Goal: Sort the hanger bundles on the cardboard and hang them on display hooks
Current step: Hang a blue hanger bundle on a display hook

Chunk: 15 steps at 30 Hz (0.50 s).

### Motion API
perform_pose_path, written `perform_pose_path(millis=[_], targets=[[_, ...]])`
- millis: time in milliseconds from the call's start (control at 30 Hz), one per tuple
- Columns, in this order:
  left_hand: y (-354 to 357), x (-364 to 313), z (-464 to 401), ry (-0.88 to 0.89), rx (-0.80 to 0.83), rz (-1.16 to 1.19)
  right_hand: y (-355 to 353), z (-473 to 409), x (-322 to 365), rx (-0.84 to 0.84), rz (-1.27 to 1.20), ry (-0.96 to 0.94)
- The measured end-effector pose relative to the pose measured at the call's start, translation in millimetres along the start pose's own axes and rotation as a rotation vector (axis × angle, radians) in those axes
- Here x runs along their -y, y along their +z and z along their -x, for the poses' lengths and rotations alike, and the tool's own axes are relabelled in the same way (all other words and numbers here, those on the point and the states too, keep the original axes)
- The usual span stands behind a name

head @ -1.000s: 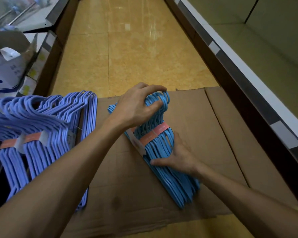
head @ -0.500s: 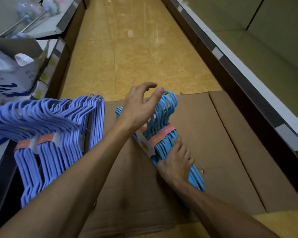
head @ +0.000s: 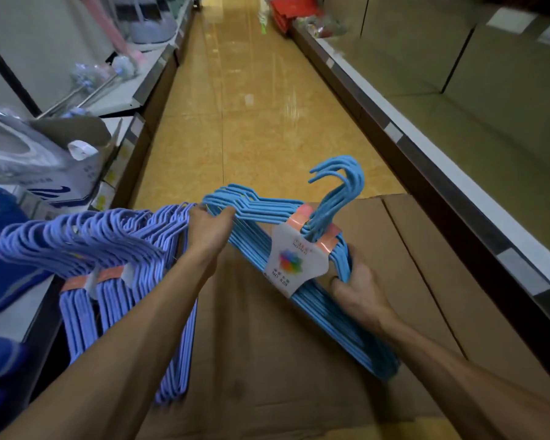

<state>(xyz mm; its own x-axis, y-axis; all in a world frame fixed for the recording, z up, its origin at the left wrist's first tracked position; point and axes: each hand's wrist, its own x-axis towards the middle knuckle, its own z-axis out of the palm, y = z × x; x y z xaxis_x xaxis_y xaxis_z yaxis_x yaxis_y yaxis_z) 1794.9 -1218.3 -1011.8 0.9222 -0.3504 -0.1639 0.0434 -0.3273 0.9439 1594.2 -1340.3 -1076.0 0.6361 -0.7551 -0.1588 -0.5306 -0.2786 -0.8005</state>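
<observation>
The blue hanger bundle [head: 315,300] has come up off the cardboard [head: 267,360], hooks now raised; the left hand [head: 208,228] now grips one end; the right hand [head: 358,289] grips the other.

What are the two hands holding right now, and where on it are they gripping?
Both hold the light blue hanger bundle. The left hand grips one shoulder end; the right hand grips the other shoulder, just beside the paper label.
</observation>
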Motion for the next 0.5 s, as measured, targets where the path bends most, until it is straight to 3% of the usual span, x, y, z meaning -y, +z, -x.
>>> perform_pose_path(millis=[133,233,333,500], targets=[[-11,1,6,-0.281,0.16,0.173,-24,2,15,0.013,-0.125,-0.101],[-6,-7,9,-0.315,0.305,0.559,-34,5,24,0.046,-0.201,-0.128],[5,-16,8,-0.318,0.206,0.808,-36,7,27,0.085,-0.245,-0.115],[6,-15,5,-0.36,0.101,0.894,-34,3,30,0.072,-0.228,-0.117]])
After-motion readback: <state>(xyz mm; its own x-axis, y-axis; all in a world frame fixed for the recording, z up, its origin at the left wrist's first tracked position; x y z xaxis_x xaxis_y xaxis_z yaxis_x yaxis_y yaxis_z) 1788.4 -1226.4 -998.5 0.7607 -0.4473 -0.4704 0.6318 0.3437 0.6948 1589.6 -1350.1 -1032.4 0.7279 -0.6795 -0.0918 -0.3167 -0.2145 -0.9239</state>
